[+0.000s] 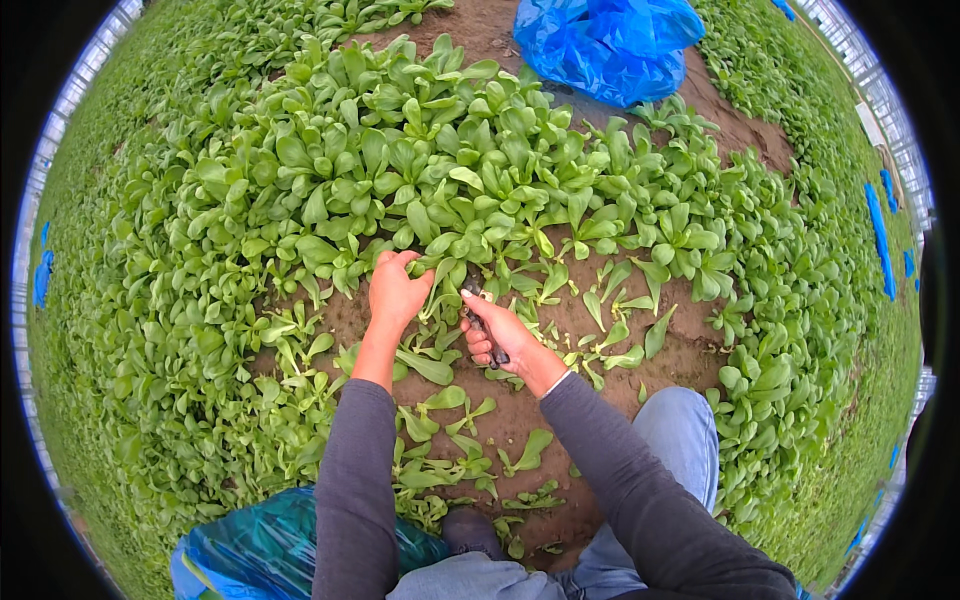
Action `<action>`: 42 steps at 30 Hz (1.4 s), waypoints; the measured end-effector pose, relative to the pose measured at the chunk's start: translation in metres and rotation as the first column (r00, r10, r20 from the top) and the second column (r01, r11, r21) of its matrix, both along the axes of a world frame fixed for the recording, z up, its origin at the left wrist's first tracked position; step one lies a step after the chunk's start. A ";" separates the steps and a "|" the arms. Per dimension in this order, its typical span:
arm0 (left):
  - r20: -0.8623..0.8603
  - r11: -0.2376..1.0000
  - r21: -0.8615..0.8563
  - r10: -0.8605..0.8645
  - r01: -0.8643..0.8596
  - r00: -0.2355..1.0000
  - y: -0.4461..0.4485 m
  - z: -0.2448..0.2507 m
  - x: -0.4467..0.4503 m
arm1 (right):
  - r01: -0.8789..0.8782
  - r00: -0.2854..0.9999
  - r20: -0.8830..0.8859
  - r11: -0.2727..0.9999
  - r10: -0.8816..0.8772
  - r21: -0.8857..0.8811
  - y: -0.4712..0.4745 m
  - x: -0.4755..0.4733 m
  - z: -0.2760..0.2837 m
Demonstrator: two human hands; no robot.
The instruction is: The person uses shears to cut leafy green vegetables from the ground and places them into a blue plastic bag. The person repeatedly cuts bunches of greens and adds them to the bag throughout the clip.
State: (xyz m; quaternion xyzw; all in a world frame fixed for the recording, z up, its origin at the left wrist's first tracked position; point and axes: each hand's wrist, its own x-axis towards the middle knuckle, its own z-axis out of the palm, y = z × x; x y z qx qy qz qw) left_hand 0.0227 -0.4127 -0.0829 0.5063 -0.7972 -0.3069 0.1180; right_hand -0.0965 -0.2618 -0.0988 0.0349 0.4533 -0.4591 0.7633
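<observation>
My right hand [501, 336] is closed around a dark-handled hand tool [475, 321], perhaps a knife or pruner; its far end reaches in among the leaves. Just left of it, my left hand [399, 291] is at the near edge of a dense stand of leafy green plants [405, 165], with fingertips among the leaves. Whether it grips a leaf or stem cannot be told. Loose cut leaves and small plants [431, 366] lie on the brown soil [517, 420] below both hands.
A crumpled blue plastic bag [611, 49] lies on soil beyond the plants. Another blue bag [255, 544], with green showing through, is by my legs at the lower left. My knee [679, 435] is at the right, a dark shoe [471, 529] at the bottom. Plants spread on both sides.
</observation>
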 end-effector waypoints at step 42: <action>0.011 0.971 -0.219 0.104 -0.099 0.994 -0.015 0.032 0.038 | -0.089 0.992 0.070 0.982 0.102 -0.168 0.029 -0.025 0.003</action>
